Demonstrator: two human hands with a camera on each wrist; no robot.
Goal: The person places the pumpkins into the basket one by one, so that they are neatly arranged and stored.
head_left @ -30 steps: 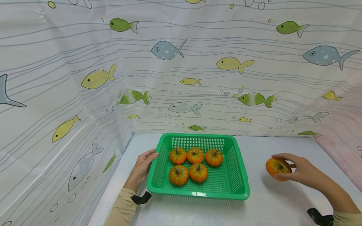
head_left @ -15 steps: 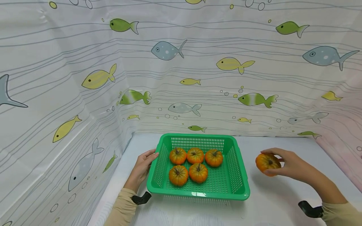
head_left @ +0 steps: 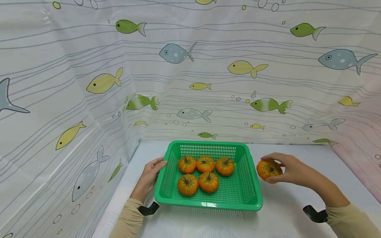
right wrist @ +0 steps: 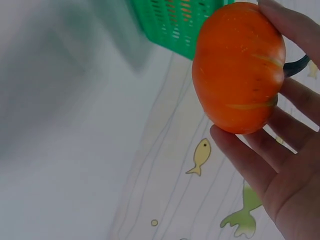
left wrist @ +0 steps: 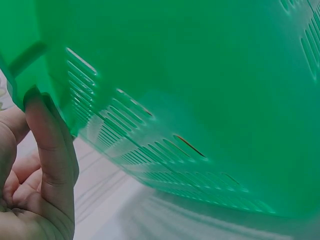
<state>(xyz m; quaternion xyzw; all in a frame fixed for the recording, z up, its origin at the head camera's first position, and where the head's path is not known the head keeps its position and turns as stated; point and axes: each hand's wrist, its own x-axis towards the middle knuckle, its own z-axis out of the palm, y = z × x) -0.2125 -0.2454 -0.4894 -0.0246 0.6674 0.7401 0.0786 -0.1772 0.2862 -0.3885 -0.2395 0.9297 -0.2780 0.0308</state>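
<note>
A green plastic basket (head_left: 208,205) with slotted walls stands in the middle of the table in the head view. Several small orange pumpkins (head_left: 209,182) lie in its left and middle part, stems up. My left hand (head_left: 148,175) holds the basket's left rim; the left wrist view shows its fingers hooked at the rim beside the green wall (left wrist: 210,90). Just right of the basket, my right hand (head_left: 293,169) grips another pumpkin (head_left: 267,170) between thumb and fingers. Close up in the right wrist view, this pumpkin (right wrist: 237,70) shows its smooth orange underside and a dark curved stem.
The white table (head_left: 291,211) carries the basket. Fish-printed sheeting (head_left: 220,99) rises behind the table and along its left and right sides. A black wrist camera (head_left: 315,214) sits at the right sleeve, another (head_left: 148,209) at the left.
My right hand has carried its pumpkin leftward and slightly up, from the right side of the table to right beside the basket's right rim. The left hand and basket have stayed put.
</note>
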